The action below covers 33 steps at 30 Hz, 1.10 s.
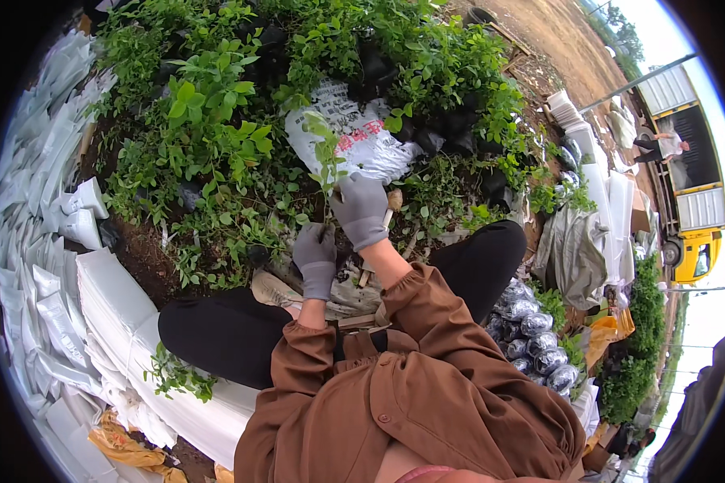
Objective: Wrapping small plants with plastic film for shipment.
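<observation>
My left hand (315, 259), in a grey work glove, holds the dark lower end of a leafy plant cutting between thumb and fingers. Just above and to the right, my right hand (361, 208), gloved the same way, is closed around its stem. The cutting's pale green leaves (323, 145) rise upright past my fingers; its lowest part is hidden by the gloves. Behind it lies a white plastic sack (362, 136) bearing printed writing, spotted with soil. A pale stick with a brown knob (394, 200) sits beside my right hand.
Leafy potted seedlings (217, 121) in black bags spread ahead. Stacked white sheets (121, 302) and plastic bags (54, 181) line my left. Silver-wrapped bundles (538, 338) lie by my right knee. Far right, a person (664, 147) stands beside a yellow truck (698, 256).
</observation>
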Each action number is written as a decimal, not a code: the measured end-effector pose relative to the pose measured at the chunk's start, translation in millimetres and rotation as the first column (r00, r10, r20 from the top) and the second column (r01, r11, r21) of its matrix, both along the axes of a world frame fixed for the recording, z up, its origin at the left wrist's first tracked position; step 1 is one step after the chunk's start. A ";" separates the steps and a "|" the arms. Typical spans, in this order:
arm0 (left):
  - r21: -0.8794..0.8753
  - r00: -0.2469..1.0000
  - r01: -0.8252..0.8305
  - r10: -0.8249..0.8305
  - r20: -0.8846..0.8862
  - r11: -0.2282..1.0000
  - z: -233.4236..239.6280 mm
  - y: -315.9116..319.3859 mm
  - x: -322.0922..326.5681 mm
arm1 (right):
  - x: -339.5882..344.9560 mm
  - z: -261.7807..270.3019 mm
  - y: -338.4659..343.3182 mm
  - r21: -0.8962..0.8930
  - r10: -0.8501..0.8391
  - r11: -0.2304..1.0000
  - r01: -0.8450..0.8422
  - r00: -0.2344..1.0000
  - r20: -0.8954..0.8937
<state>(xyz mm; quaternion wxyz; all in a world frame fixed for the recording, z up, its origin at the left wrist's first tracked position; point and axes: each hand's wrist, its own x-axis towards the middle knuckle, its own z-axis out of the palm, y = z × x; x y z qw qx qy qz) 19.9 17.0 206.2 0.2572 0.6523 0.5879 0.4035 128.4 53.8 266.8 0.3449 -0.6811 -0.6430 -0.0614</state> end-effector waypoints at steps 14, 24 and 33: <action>0.050 0.745 0.372 -0.330 0.580 0.927 25.9 7.1 -14.3 | 88.8 150.0 2.0 0.222 0.207 0.918 -0.329 0.874 0.440; 0.084 0.743 0.433 -0.408 0.530 0.897 35.9 5.8 -17.5 | 78.6 156.5 16.6 0.098 0.334 0.882 -0.461 0.758 0.560; 0.102 0.741 0.415 -0.401 0.539 0.904 28.4 8.1 -16.4 | 67.9 158.7 33.8 0.122 0.348 0.851 -0.511 0.722 0.597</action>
